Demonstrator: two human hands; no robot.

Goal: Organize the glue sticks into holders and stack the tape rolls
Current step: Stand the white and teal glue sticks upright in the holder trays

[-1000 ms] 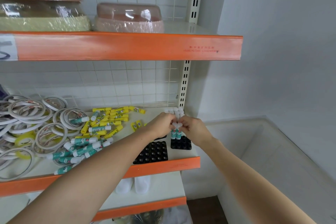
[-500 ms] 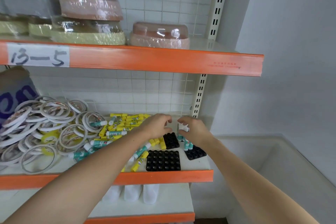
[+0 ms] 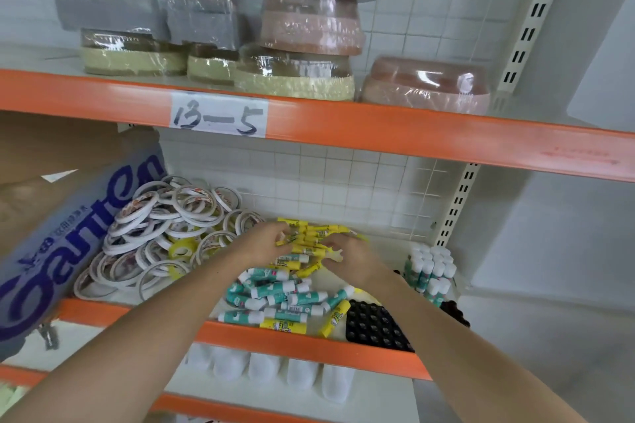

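At the left of the frame a blue printed package (image 3: 68, 237) leaned on the shelf, and just right of it the tape rolls (image 3: 165, 233) lay in a loose, unstacked heap. Toward the middle, my left hand (image 3: 264, 244) reached into the yellow glue sticks (image 3: 309, 237) at the back of the shelf; its fingers (image 3: 280, 233) were curled among them, though I cannot tell whether they had closed on one. My right hand (image 3: 354, 259) sat just beside it, fingers bent over the same pile, their grip just as hard to read. Below both hands lay the green glue sticks (image 3: 275, 295), scattered to the orange shelf edge (image 3: 309, 343). Lower right was an empty black holder (image 3: 374, 326), and beyond it a filled holder of upright sticks (image 3: 429, 271). Raking through the pile could, I judged, nudge the front sticks off the edge, since several already lay along it. A forearm swinging right might also topple the standing sticks.
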